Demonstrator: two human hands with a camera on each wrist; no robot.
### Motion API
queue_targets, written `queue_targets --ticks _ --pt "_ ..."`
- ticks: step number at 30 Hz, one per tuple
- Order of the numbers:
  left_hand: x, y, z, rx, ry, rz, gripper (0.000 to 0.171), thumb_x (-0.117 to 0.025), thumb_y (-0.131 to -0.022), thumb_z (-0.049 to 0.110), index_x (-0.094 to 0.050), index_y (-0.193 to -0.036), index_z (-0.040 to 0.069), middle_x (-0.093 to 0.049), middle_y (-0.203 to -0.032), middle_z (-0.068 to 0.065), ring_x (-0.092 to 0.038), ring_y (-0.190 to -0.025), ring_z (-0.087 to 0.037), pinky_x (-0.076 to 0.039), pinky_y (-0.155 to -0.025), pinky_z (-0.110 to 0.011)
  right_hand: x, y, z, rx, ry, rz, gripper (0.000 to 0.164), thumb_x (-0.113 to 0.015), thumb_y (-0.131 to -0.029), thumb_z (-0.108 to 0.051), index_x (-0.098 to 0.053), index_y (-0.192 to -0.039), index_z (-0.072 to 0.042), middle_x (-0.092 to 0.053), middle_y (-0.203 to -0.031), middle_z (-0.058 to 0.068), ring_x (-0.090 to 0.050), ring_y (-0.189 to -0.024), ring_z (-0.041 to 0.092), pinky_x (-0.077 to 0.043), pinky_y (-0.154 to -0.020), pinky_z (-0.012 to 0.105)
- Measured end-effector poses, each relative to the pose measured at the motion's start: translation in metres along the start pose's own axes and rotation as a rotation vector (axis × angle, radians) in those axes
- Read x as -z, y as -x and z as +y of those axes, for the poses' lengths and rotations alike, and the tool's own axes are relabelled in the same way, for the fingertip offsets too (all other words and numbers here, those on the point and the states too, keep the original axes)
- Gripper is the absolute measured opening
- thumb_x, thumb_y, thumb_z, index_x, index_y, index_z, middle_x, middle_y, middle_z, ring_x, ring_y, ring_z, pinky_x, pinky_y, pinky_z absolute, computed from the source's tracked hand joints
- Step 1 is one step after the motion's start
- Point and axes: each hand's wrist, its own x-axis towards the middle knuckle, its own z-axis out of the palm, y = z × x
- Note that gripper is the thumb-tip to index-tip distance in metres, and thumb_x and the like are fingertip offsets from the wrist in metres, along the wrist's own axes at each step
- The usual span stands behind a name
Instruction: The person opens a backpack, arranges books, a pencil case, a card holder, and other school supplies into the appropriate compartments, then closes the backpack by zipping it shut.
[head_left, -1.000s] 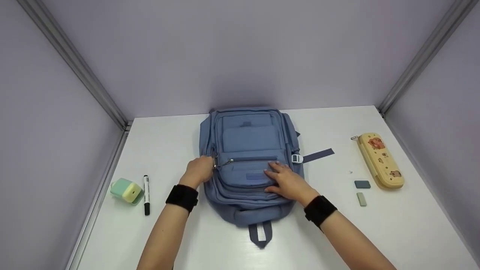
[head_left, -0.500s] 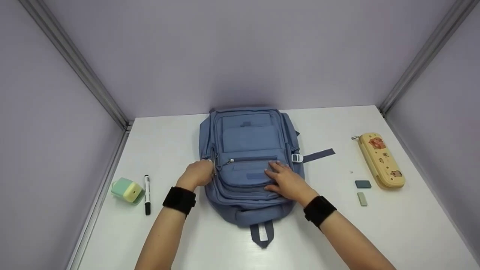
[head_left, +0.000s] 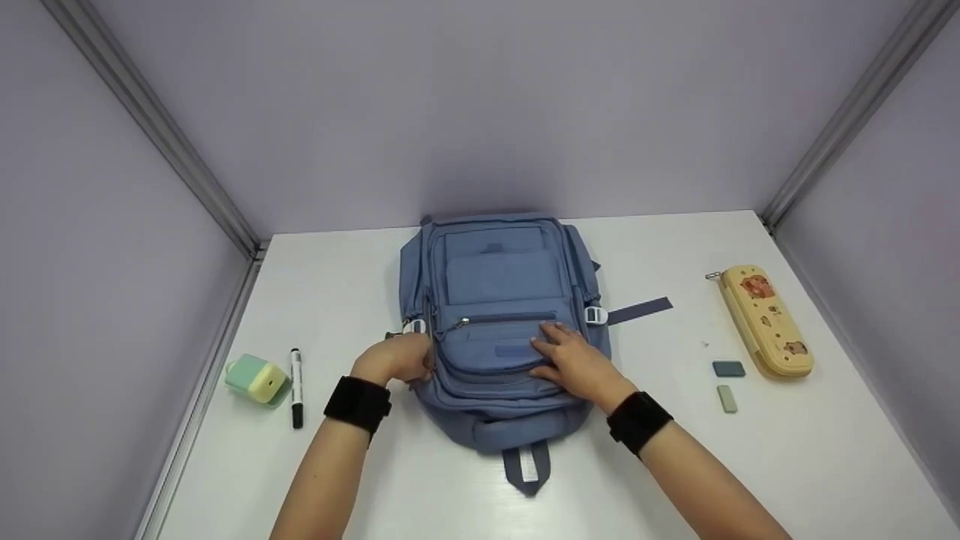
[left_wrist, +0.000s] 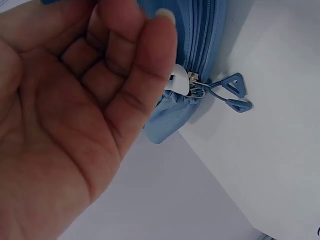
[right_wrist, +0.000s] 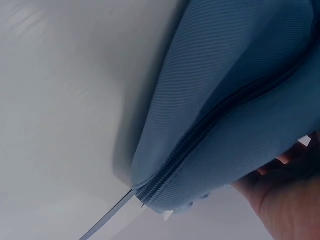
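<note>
A blue backpack (head_left: pixel 502 277) lies flat on the white table, its top handle loop (head_left: pixel 527 469) toward me. At its left edge, my left hand (head_left: pixel 394 356) has curled fingers and pinches what appears to be a zipper pull; the fingertips hide most of it. In the left wrist view, two triangular blue zipper pulls (left_wrist: pixel 234 86) hang loose beside a white buckle (left_wrist: pixel 179 80). My right hand (head_left: pixel 581 367) rests on the backpack's front pocket with fingers spread. A seam zipper (right_wrist: pixel 220 112) runs along the bag in the right wrist view.
Left on the table are a green-and-yellow pencil sharpener-like block (head_left: pixel 256 380) and a black-and-white marker (head_left: pixel 297 388). Right are a yellow pencil case (head_left: pixel 766 321), a dark teal eraser-like block (head_left: pixel 728 368) and a pale green one (head_left: pixel 726 399). Walls (head_left: pixel 487 112) enclose the table.
My left hand has slid along the backpack's left edge toward me, uncovering the white buckle there. The right hand stays on the front pocket.
</note>
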Motion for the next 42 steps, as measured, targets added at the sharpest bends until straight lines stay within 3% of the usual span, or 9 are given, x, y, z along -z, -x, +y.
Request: queue_targets --ticks 4,10,17,19,23,30,35,39,42 --pt "0.001 0.005 0.005 -0.034 0.025 -0.066 0.038 -0.073 -0.079 -0.003 -0.052 -0.05 0.009 -0.048 -0.047 0.005 -0.039 -0.045 -0.009 -0.028 -0.044 -0.024 0.0 0.0 0.0 -0.002 0.002 0.008 0.057 -0.068 -0.091 -0.04 -0.061 -0.131 0.0 -0.046 -0.141 0.029 -0.042 -0.128 0.051 -0.037 -0.103 0.056" --pt "0.002 0.011 0.015 -0.077 0.041 -0.171 0.024 -0.071 -0.081 -0.003 -0.065 -0.058 -0.001 -0.058 -0.052 -0.003 -0.044 -0.046 -0.009 -0.033 -0.046 -0.023 0.0 0.0 0.0 -0.021 -0.011 -0.005 0.056 -0.067 -0.092 -0.04 -0.061 -0.131 -0.001 -0.046 -0.141 0.028 -0.041 -0.129 0.05 -0.037 -0.103 0.055" --pt "0.003 0.008 0.034 -0.262 0.072 -0.253 0.032 -0.069 -0.084 -0.002 -0.058 -0.055 0.002 -0.051 -0.051 0.003 -0.039 -0.046 -0.006 -0.031 -0.045 -0.021 -0.001 0.0 0.0 -0.033 -0.032 -0.002 0.055 -0.066 -0.092 -0.04 -0.061 -0.131 -0.001 -0.046 -0.141 0.028 -0.042 -0.129 0.05 -0.037 -0.103 0.056" --pt "0.002 0.005 0.041 -0.319 0.094 -0.244 0.036 -0.069 -0.086 -0.001 -0.053 -0.054 0.004 -0.045 -0.052 0.005 -0.034 -0.046 -0.006 -0.027 -0.045 -0.022 -0.002 0.0 0.0 -0.024 -0.029 0.015 0.055 -0.067 -0.092 -0.039 -0.062 -0.13 -0.001 -0.047 -0.14 0.028 -0.043 -0.128 0.05 -0.038 -0.103 0.056" --pt "-0.005 -0.003 0.054 -0.378 0.095 -0.168 0.033 -0.068 -0.091 0.006 -0.059 -0.06 0.008 -0.044 -0.053 0.01 -0.035 -0.047 -0.005 -0.03 -0.046 -0.022 -0.004 -0.001 0.001 -0.009 -0.022 0.041 0.054 -0.069 -0.091 -0.038 -0.063 -0.129 0.0 -0.049 -0.139 0.029 -0.044 -0.127 0.05 -0.039 -0.102 0.055" --pt "-0.015 -0.007 0.064 -0.332 0.111 -0.064 0.034 -0.063 -0.095 0.012 -0.058 -0.062 0.01 -0.041 -0.052 0.01 -0.035 -0.045 -0.006 -0.031 -0.046 -0.023 0.001 -0.001 -0.003 -0.014 0.011 0.028 0.054 -0.072 -0.089 -0.038 -0.064 -0.127 -0.001 -0.05 -0.137 0.026 -0.046 -0.126 0.047 -0.039 -0.102 0.053" --pt "-0.02 -0.01 0.063 -0.314 0.117 -0.004 0.032 -0.061 -0.094 0.013 -0.058 -0.061 0.012 -0.041 -0.052 0.01 -0.037 -0.045 -0.006 -0.032 -0.046 -0.023 0.008 -0.005 -0.017 0.079 -0.028 0.065 0.039 -0.078 -0.085 -0.028 -0.07 -0.113 -0.002 -0.057 -0.128 0.021 -0.054 -0.118 0.037 -0.042 -0.1 0.048" --pt "-0.021 -0.012 0.062 -0.297 0.124 0.041 0.031 -0.061 -0.092 0.013 -0.057 -0.062 0.014 -0.043 -0.053 0.01 -0.039 -0.045 -0.006 -0.032 -0.045 -0.023 0.011 -0.01 -0.036 0.195 -0.134 0.07 0.028 -0.077 -0.087 -0.026 -0.07 -0.108 -0.008 -0.061 -0.11 0.007 -0.06 -0.099 0.023 -0.049 -0.087 0.04" --pt "-0.021 -0.013 0.061 -0.309 0.129 0.053 0.033 -0.061 -0.094 0.015 -0.054 -0.062 0.015 -0.042 -0.053 0.01 -0.039 -0.046 -0.006 -0.032 -0.046 -0.023 0.012 -0.013 -0.051 0.231 -0.215 0.03 0.028 -0.074 -0.089 -0.031 -0.069 -0.107 -0.011 -0.061 -0.096 -0.002 -0.058 -0.083 0.012 -0.05 -0.073 0.031"
